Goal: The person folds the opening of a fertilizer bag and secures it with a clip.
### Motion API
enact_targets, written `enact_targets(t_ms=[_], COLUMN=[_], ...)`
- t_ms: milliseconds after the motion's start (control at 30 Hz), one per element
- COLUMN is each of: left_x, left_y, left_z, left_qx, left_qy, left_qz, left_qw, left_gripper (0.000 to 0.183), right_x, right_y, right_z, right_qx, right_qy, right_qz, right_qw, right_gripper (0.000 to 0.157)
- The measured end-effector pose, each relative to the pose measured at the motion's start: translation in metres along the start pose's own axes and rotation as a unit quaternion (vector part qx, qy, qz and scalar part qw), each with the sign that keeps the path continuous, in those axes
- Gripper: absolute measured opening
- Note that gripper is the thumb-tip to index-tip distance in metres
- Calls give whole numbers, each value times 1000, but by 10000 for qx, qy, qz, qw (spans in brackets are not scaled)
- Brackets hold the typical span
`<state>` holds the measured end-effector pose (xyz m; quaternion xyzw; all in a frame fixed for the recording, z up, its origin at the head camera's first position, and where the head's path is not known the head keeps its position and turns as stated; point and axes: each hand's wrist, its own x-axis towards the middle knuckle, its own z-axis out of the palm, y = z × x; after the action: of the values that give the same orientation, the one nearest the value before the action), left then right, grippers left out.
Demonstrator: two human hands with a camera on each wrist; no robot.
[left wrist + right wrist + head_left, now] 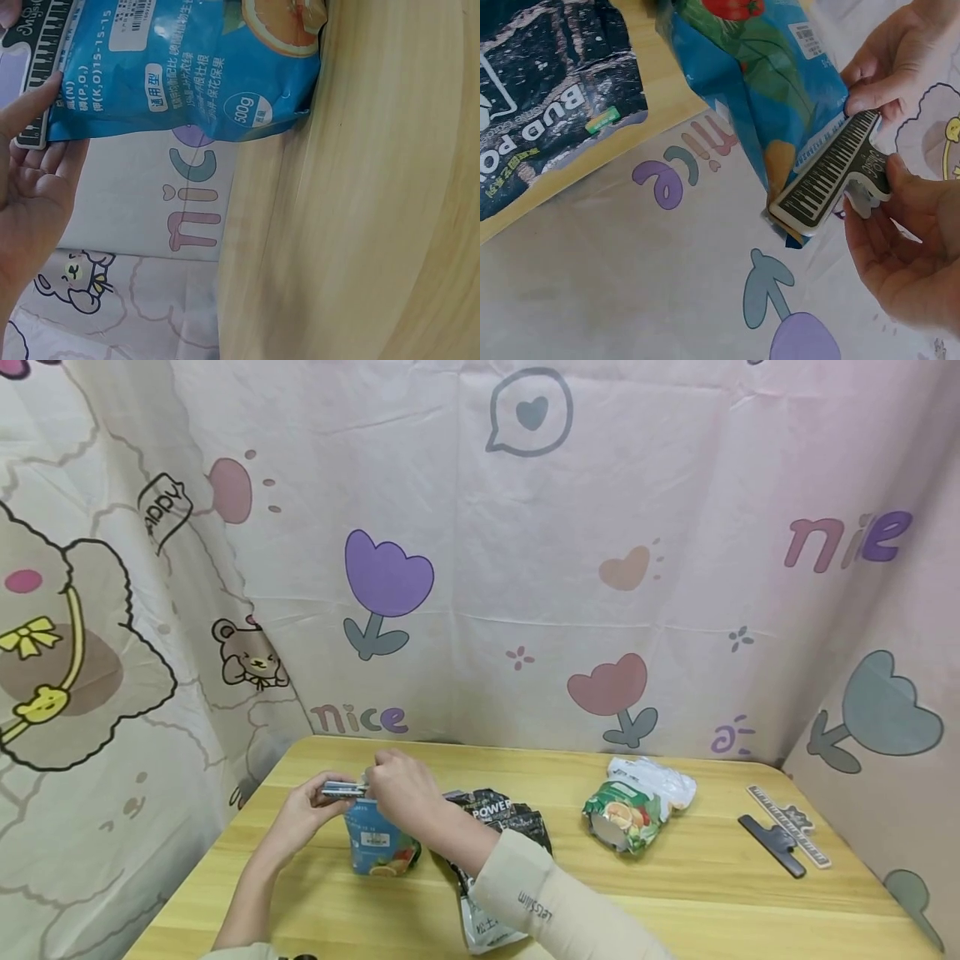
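Observation:
A blue 500g fertilizer bag (362, 842) with fruit pictures stands on the wooden table, its top edge folded. Across that edge sits a piano-keyboard bag clip (831, 174). With thumb and fingers, my left hand (300, 817) pinches the folded top of the bag at one end of the clip. The right hand (405, 789) holds the clip's dark handle between thumb and fingers, as the right wrist view shows. In the left wrist view, the left thumb (34, 105) lies over the clip's edge and the bag. My right hand hides part of the clip in the head view.
A black "Bud Power" bag (562, 97) lies just right of the blue bag. Farther right are a green and white bag (621, 814) and another keyboard clip (787, 835) with a dark handle. Patterned curtains (465, 693) hang behind and beside the table.

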<state>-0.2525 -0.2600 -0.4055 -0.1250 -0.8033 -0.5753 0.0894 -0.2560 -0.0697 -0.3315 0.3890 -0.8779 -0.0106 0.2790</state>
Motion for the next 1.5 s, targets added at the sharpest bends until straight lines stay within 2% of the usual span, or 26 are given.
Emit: enact_targets(t_ms=[100,200,267,300,367,467,700,800,933,1000,1067,1133,1233,1300,1500], left_x=[-1,-2,-2,-2,-1,-1,-3,-3,-4,-5,-6,-7,-9,-10,-13], left_y=[-1,-1,-2,-1,-1,0,2,1,-1,-2,-3,-3,-5,-7,-11], left_z=[0,1,2,2,3,3,2,2,4,6,7,8,10,11,14], left_qx=[24,8,-15,-41,-85,-44,-5,-27,-136,-84,52,195,253,216,268], left_qy=[32,73,74,91,149,196,288,278,268,276,314,336,245,61,-581], left_qz=[-51,-78,-63,-64,-100,-113,-143,-81,34,28,-58,-166,-386,-521,-982], left_qw=[10000,9999,10000,9999,9998,9997,9995,9996,9995,9996,9995,9991,9986,9984,9931], left_gripper=[31,30,30,29,29,28,30,30,30,32,32,33,37,43,66], right_x=[-2,-4,-6,-7,-9,-15,-39,-48,-57,-61,-64,-66,-68,-67,-68], right_y=[1,5,10,13,20,31,46,43,31,24,17,11,2,-3,-12], right_z=[1,1,0,-1,-3,-6,-4,2,14,19,23,26,31,35,46], right_qx=[103,758,1565,2026,2845,3849,5116,5615,6234,6395,6438,6407,6297,6298,6440], right_qy=[-114,-409,-640,-717,-688,-402,170,315,467,495,458,381,185,59,-52], right_qz=[-62,78,418,665,1146,1776,2579,2955,3489,3696,3813,3911,4045,4099,4057], right_qw=[9999,9963,9847,9744,9493,9048,8194,7723,6982,6723,6618,6596,6629,6598,6486], right_gripper=[19,26,31,32,33,30,25,24,26,31,38,47,58,66,71])
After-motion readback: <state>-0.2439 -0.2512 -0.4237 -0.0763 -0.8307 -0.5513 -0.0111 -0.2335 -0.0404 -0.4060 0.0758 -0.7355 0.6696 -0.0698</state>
